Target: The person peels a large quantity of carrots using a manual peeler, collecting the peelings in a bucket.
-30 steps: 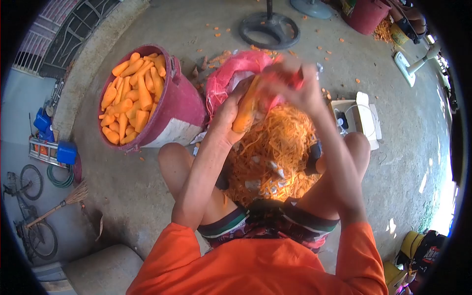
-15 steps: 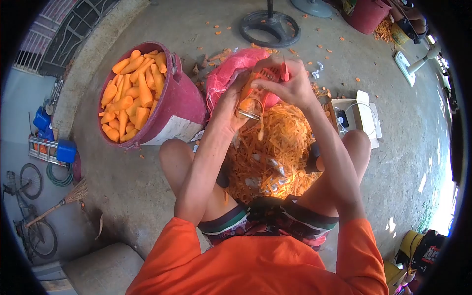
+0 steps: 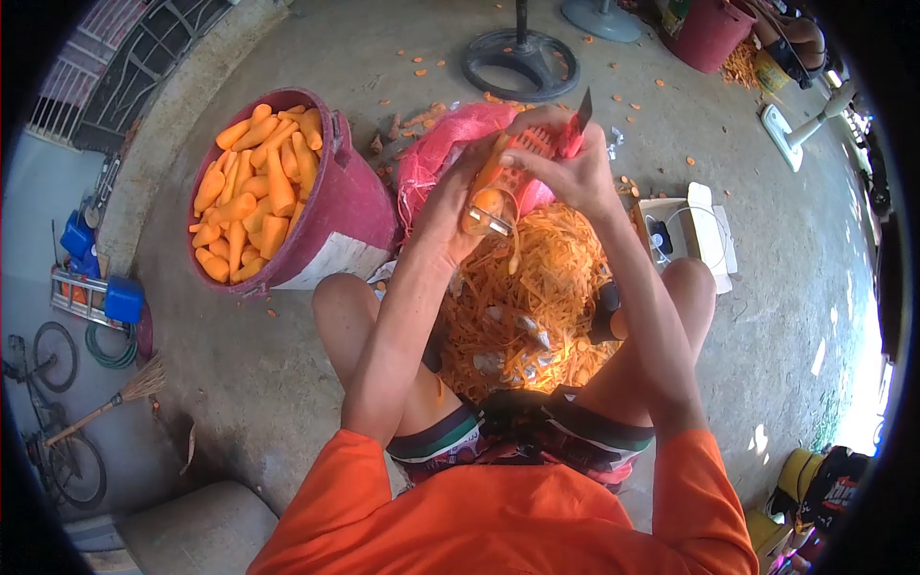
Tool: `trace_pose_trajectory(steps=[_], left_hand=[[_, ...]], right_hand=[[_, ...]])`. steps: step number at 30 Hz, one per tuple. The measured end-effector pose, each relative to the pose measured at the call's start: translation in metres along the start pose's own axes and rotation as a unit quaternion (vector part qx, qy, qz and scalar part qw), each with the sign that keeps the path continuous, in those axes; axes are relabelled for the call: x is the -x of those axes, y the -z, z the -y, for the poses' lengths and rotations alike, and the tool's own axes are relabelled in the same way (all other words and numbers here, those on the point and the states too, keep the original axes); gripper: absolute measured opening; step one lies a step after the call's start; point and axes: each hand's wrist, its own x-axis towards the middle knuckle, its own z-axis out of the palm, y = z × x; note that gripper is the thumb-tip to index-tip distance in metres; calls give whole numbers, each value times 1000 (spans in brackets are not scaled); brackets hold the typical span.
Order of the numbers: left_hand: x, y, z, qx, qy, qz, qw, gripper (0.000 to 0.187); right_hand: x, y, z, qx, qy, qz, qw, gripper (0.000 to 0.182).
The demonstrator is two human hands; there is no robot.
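My left hand (image 3: 450,213) is wrapped round a carrot (image 3: 491,201), whose end shows near the palm. Against that end lies the metal blade of an orange peeler (image 3: 533,144) with a slotted handle. My right hand (image 3: 573,177) grips the peeler, thumb along its handle. A small red-handled knife (image 3: 575,132) also sits in the right hand, its blade pointing up and away. One strip of peel hangs below the peeler's blade. Underneath, between my legs, rises a big heap of carrot peelings (image 3: 537,287).
Left of me a purple bucket (image 3: 355,211) is full of peeled carrots (image 3: 254,192). A pink mesh sack (image 3: 422,168) lies behind my hands. An open white box (image 3: 704,235) is at right, a round black stand base (image 3: 522,72) ahead. Another person's leg (image 3: 800,43) shows at far right.
The knife's blade has swung into clearer view above my right hand. Both hands stay close together on the carrot and peeler. The view has shifted slightly.
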Motion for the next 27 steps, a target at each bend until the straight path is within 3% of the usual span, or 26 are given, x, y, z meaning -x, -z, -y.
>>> trace_pose_trajectory(steps=[2,3,5,9,11,13,15,16,19,21,23,24,26,27], left_hand=[[4,2,-2,-24,43,65,997,35],[7,-1,-1,-25,46,67,996,35],[9,-4,0,7,61,25,998,41],[3,2,2,40,43,24,998,35],[7,7,2,58,61,20,996,35],[9,9,3,61,83,22,994,35],[5,6,1,67,111,42,991,36],[4,8,3,72,95,23,993,35],[8,0,-3,102,55,6,993,36],[9,1,-2,71,53,9,996,35],[13,-9,-1,88,68,-37,993,33],[10,0,-2,106,82,36,990,32],[9,11,6,96,79,20,992,32],[9,10,4,82,74,5,994,31]], right_hand=[[-5,16,-19,-3,-48,-61,997,27],[-9,29,-33,-9,-92,-120,988,27],[-14,44,-38,46,-102,-135,985,25],[-6,15,-1,-51,-56,-49,996,21],[0,4,3,59,90,39,993,20],[-6,16,-30,-24,1,-58,998,20],[-20,36,-31,13,-101,-129,986,19],[-20,35,-25,14,-97,-128,987,19],[-6,11,3,-74,-77,-66,992,21],[0,-1,16,42,114,54,991,25],[3,9,-16,-9,-65,-21,998,28],[-8,21,-19,-35,-84,-53,994,28],[-11,28,-20,-58,-102,-85,989,28],[-10,23,-19,-48,-69,-79,993,27]])
